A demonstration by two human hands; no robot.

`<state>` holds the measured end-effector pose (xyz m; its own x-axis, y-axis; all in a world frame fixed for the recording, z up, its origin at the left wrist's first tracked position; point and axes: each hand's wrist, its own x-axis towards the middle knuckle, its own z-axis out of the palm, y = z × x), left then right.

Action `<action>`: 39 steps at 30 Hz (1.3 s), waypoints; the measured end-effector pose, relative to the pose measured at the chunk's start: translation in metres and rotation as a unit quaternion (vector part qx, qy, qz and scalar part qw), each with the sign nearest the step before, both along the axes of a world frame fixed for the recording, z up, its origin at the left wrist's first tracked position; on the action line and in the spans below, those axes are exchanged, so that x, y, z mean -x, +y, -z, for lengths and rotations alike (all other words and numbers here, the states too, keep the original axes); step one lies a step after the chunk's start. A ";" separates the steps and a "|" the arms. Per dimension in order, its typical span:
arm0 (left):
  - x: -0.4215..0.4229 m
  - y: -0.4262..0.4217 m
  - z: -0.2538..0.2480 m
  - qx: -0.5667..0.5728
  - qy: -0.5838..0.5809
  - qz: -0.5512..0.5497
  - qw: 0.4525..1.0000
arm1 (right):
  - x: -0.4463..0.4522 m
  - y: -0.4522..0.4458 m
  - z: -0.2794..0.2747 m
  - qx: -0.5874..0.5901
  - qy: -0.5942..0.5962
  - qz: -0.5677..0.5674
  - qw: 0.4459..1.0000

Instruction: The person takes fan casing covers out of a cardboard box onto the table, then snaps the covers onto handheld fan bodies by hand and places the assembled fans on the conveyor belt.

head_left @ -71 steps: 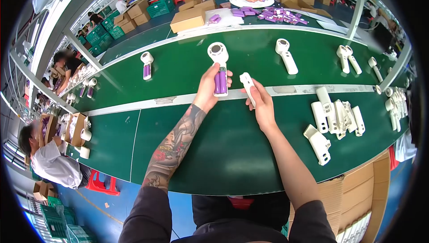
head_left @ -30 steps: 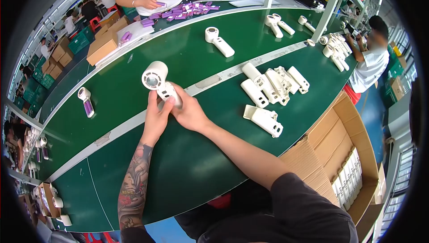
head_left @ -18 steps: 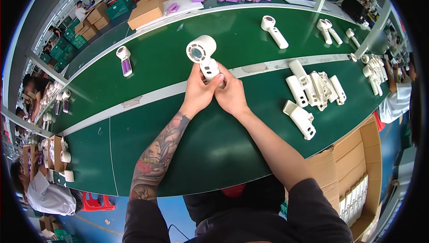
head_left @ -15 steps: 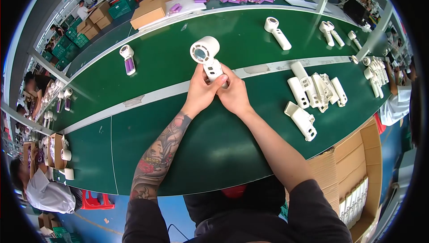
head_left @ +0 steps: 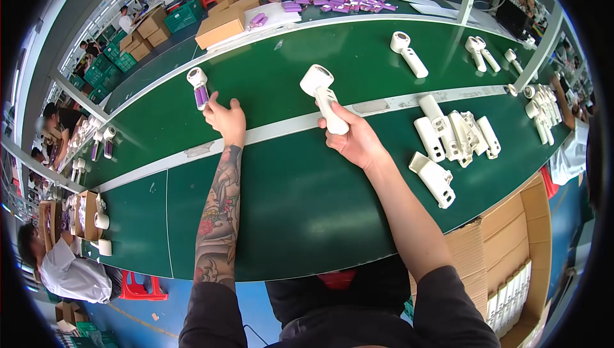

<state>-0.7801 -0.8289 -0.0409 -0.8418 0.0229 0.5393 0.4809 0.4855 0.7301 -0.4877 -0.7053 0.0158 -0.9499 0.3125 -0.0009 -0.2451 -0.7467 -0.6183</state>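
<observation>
My right hand (head_left: pixel 352 134) is wrapped round the handle of a white handheld fan (head_left: pixel 324 95), whose round head points up and away. No purple cells show on the fan's handle. My left hand (head_left: pixel 225 118) holds nothing, with its thumb and fingers apart, just below and right of an open-handled fan (head_left: pixel 200 89) that lies on the green belt with purple cells showing. Whether the fingertips touch that fan is hard to tell. Several white handle shells (head_left: pixel 457 132) lie in a pile right of my right hand, with one shell (head_left: pixel 433 179) nearer me.
Further fans (head_left: pixel 409 55) lie along the belt (head_left: pixel 268 73) toward the right. A metal strip (head_left: pixel 275 132) divides belt and table. Purple cells (head_left: pixel 348 2) lie before a co-worker across the belt. A cardboard box (head_left: pixel 511 220) holding white parts stands at lower right. Other workers sit at both sides.
My left hand has let go of the fan and moved left toward the fan with purple cells. My right hand keeps the fan, now turned and slightly further right.
</observation>
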 end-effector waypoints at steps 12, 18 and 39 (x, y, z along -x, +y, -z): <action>0.083 0.003 -0.010 0.127 -0.123 -0.081 0.981 | 0.001 0.005 0.001 0.008 -0.066 0.103 0.992; 0.128 -0.018 -0.012 0.160 -0.181 0.000 0.970 | 0.006 0.005 0.001 -0.013 -0.071 0.085 0.994; -0.108 -0.030 -0.056 -0.363 -0.501 0.584 0.526 | -0.061 0.005 -0.052 -0.506 -0.222 0.263 0.791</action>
<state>-0.6716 -0.8585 0.0146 -0.3528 0.9336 0.0626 -0.6605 -0.2959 0.6900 -0.4271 -0.7004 0.0679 -0.6650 0.7183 0.2048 0.0519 0.3180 -0.9467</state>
